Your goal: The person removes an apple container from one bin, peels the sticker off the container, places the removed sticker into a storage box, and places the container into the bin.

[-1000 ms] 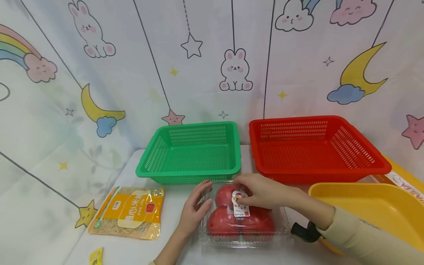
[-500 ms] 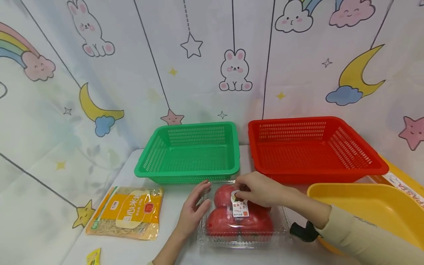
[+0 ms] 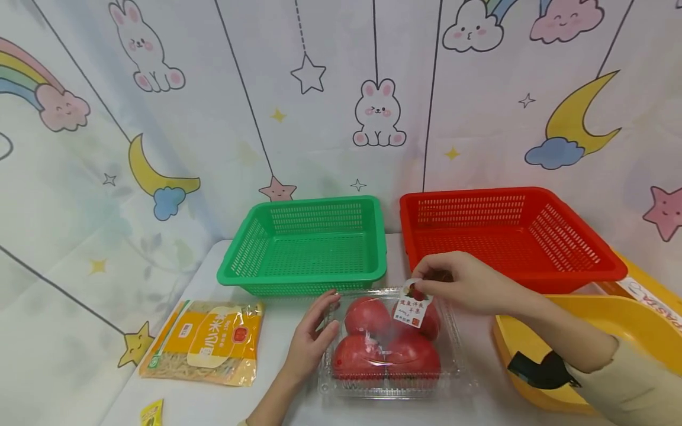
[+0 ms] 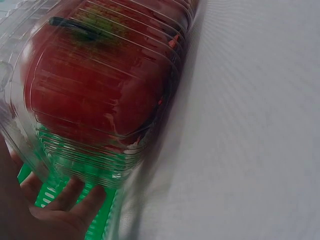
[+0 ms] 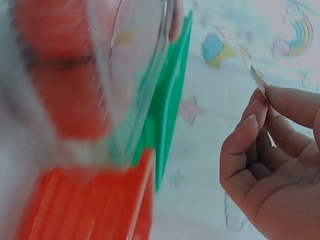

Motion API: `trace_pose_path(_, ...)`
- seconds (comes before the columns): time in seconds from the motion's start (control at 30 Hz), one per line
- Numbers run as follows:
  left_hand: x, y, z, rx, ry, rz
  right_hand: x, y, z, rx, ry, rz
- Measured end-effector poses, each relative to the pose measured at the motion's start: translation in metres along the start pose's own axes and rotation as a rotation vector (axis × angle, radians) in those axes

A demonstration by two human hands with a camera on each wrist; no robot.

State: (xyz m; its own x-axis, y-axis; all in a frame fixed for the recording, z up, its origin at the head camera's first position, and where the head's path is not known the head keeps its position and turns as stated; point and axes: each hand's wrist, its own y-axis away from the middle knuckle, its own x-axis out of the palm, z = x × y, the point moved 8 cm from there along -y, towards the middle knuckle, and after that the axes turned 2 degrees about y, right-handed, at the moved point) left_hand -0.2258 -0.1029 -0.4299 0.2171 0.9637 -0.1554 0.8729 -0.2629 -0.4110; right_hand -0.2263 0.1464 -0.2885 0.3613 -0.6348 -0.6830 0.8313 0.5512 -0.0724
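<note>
A clear plastic clamshell box (image 3: 394, 387) of several red apples (image 3: 358, 358) lies on the white table, its lid closed. My left hand (image 3: 311, 340) rests against the box's left side with relaxed fingers; in the left wrist view its fingertips (image 4: 92, 200) touch the ribbed wall. Over the box's back right corner, my right hand (image 3: 469, 283) pinches a white printed label (image 3: 411, 310) between thumb and index finger. In the right wrist view the label (image 5: 257, 79) shows edge-on, raised apart from the lid.
Behind the box stand a green basket (image 3: 301, 278) and a red basket (image 3: 511, 276). A yellow tub (image 3: 597, 305) is at the right, under my right forearm. To the left lie a noodle packet (image 3: 205, 343) and a small yellow sachet (image 3: 152, 413).
My right hand has peeled the label from the middle of the lid and moved right with it, uncovering the apples beneath. My left hand has stayed in place.
</note>
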Motion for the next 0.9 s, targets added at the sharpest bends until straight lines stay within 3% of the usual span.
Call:
trace_pose_path(0.2, 0.000, 0.000, 0.000, -0.012, 0.001, -0.002, -0.031, 0.034, -0.036, 0.087, -0.026, -0.049)
trace_pose_path(0.47, -0.001, 0.001, -0.001, -0.007, -0.009, -0.009, -0.060, 0.083, -0.094, 0.245, 0.044, -0.101)
trace_pose_path(0.63, -0.002, 0.001, -0.001, -0.019, -0.004, -0.021, -0.062, 0.110, -0.133, 0.363, -0.008, -0.039)
trace_pose_path(0.77, -0.002, 0.001, -0.002, -0.029, -0.001, -0.024, -0.060, 0.124, -0.153, 0.325, 0.003, 0.054)
trace_pose_path(0.9, -0.002, 0.000, -0.002, -0.026, 0.002, -0.024, -0.057, 0.133, -0.170, 0.349, 0.050, 0.095)
